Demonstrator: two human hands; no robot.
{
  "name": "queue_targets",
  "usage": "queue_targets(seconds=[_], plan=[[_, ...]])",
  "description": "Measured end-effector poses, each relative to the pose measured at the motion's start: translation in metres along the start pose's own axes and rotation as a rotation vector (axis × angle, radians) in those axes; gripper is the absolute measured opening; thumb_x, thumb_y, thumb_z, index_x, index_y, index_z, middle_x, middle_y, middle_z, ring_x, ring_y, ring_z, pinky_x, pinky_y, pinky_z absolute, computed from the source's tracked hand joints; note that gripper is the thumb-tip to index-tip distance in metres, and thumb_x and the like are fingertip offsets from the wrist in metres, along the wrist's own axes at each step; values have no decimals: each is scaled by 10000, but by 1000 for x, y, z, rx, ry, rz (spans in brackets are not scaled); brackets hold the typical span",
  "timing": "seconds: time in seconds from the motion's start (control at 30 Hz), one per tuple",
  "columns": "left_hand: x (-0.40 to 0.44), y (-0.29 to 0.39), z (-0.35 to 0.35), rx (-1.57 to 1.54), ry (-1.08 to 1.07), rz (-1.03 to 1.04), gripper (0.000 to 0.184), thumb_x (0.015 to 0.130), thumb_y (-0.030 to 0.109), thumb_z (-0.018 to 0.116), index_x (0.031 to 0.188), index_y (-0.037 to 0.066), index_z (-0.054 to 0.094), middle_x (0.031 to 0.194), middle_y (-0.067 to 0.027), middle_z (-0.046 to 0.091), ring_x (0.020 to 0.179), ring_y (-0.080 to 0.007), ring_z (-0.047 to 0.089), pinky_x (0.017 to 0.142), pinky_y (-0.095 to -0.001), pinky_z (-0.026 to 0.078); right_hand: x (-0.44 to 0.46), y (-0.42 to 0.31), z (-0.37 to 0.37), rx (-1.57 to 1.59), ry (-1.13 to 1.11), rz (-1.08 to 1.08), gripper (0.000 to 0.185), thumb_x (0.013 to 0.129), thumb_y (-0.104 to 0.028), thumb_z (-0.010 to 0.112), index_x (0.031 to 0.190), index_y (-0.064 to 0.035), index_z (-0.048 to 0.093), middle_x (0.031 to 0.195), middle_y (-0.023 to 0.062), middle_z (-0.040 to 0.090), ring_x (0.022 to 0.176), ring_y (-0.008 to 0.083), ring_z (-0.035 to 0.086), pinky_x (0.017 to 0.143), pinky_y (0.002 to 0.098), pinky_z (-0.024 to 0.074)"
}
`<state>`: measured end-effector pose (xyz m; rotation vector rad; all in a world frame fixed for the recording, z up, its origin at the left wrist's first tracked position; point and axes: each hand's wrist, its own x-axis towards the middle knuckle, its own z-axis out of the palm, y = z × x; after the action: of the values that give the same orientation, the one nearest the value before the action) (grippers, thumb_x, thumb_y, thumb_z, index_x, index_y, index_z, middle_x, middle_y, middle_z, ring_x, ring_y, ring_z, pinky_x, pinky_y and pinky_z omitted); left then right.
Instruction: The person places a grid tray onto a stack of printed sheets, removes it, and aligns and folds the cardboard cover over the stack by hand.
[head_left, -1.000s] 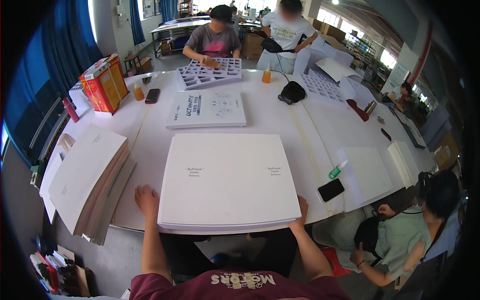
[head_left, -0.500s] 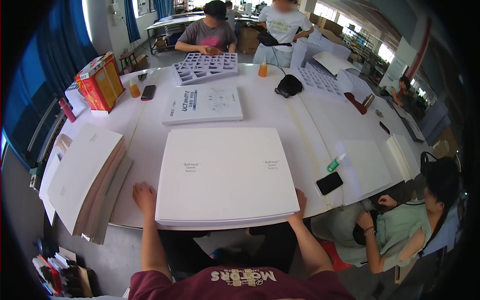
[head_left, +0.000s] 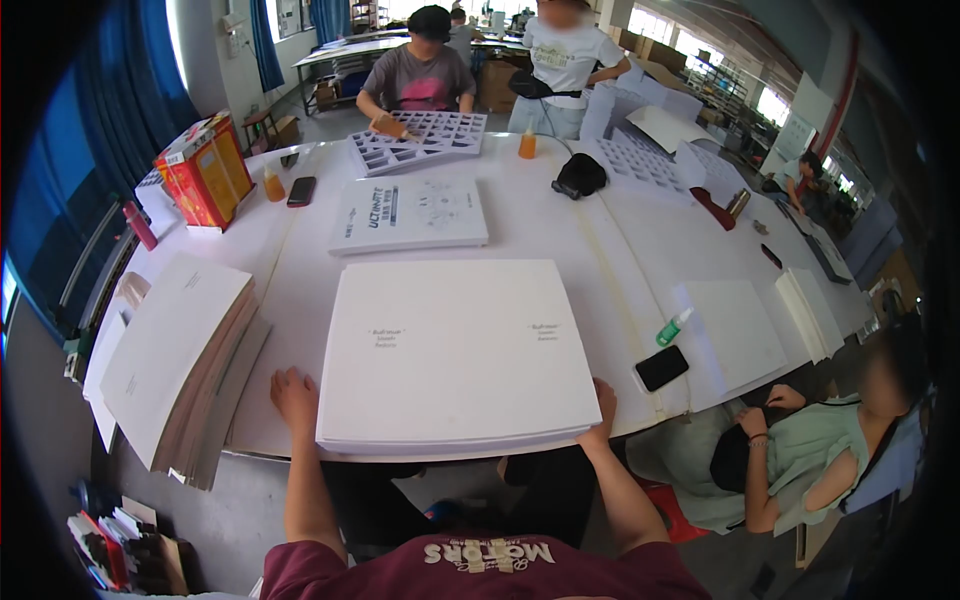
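A wide white stack of boards or a flat box [head_left: 460, 350], with small dark print in two places, lies on the table in front of me. Beside its left edge, my left hand [head_left: 294, 398] rests on the tabletop with fingers loosely spread, holding nothing. At the stack's lower right corner is my right hand [head_left: 602, 412], its fingers stretched along the edge and partly hidden; it grips nothing that I can see. Just beyond the stack lies a white printed box [head_left: 410, 215] marked "ULTIMATE".
Left stands a leaning pile of white sheets [head_left: 185, 350]. A phone [head_left: 662, 369] and green bottle [head_left: 674, 327] lie right, near a seated person [head_left: 800, 460]. Across the table [head_left: 270, 330], a person holds an orange glue bottle [head_left: 392, 127] over a white compartment grid [head_left: 440, 140].
The person across the table has tilted the orange bottle over the grid. The seated person on the right has shifted. My hands stay in place; the view moves slightly.
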<state>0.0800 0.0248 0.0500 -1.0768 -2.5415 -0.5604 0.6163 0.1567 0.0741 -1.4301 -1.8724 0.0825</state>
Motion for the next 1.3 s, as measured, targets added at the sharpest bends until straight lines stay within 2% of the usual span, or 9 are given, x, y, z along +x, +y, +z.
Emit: queue_targets(seconds=[0.23,0.33,0.47,0.63,0.7,0.87,0.97,1.07,1.3], plan=[[0,-5,5,0,39,20,357,848,211,655,1144,24,586,1271,-258,539,1244,-415,472,1053,-514,368,-1,-7,-3,14,68,19,418,883,-299,609,1036,89,600,953,279,642,927,444,600,811,497,468],[2,-4,5,7,27,20,343,839,210,660,1120,28,588,1270,-256,539,1235,-412,479,1037,-516,383,-4,-3,-3,-35,-73,37,300,940,-244,511,1083,14,560,1100,207,601,1029,393,541,886,483,425],[3,-3,1,5,-27,16,321,832,223,661,1080,29,601,1227,-260,565,1209,-415,499,1012,-522,402,-3,24,19,103,-116,277,312,978,-248,443,1071,12,588,1023,219,608,995,405,536,872,492,417],[4,-12,6,-70,-21,40,371,844,203,636,1164,15,614,1227,-267,574,1218,-419,497,1051,-506,375,-5,7,7,-26,-12,66,306,955,-251,477,1039,21,590,1023,218,616,981,400,553,848,490,430],[7,-22,16,-182,-40,33,401,851,199,628,1206,14,603,1260,-260,563,1238,-410,486,1069,-480,366,-6,1,4,-88,55,-37,308,942,-250,493,1007,29,606,1014,225,623,955,404,577,850,496,440],[5,-33,-4,-636,-166,-78,415,906,221,591,1255,-4,580,1328,-224,544,1276,-365,474,1095,-406,349,-4,7,8,217,18,294,321,919,-236,553,1103,22,605,1098,228,616,983,373,602,865,458,470],[-3,-33,0,-870,-269,-136,464,967,292,511,1311,-17,540,1364,-202,531,1299,-328,468,1104,-380,338,-6,39,17,74,37,-56,422,990,-350,487,1141,26,604,1122,205,630,1000,334,616,880,426,475],[-31,-11,-33,-1135,-374,-237,562,1007,395,402,1356,-38,487,1391,-202,511,1314,-304,458,1113,-372,325,-1,24,-1,886,-48,550,556,1036,-457,389,1201,36,586,1184,158,625,1084,273,601,951,396,451],[-95,39,-120,-1422,-387,-329,696,1052,516,198,1438,-27,403,1391,-159,521,1285,-265,482,1108,-369,327,-26,-51,-47,1216,-102,522,730,1036,-546,275,1405,68,410,1437,151,458,1343,232,407,1136,367,277]])
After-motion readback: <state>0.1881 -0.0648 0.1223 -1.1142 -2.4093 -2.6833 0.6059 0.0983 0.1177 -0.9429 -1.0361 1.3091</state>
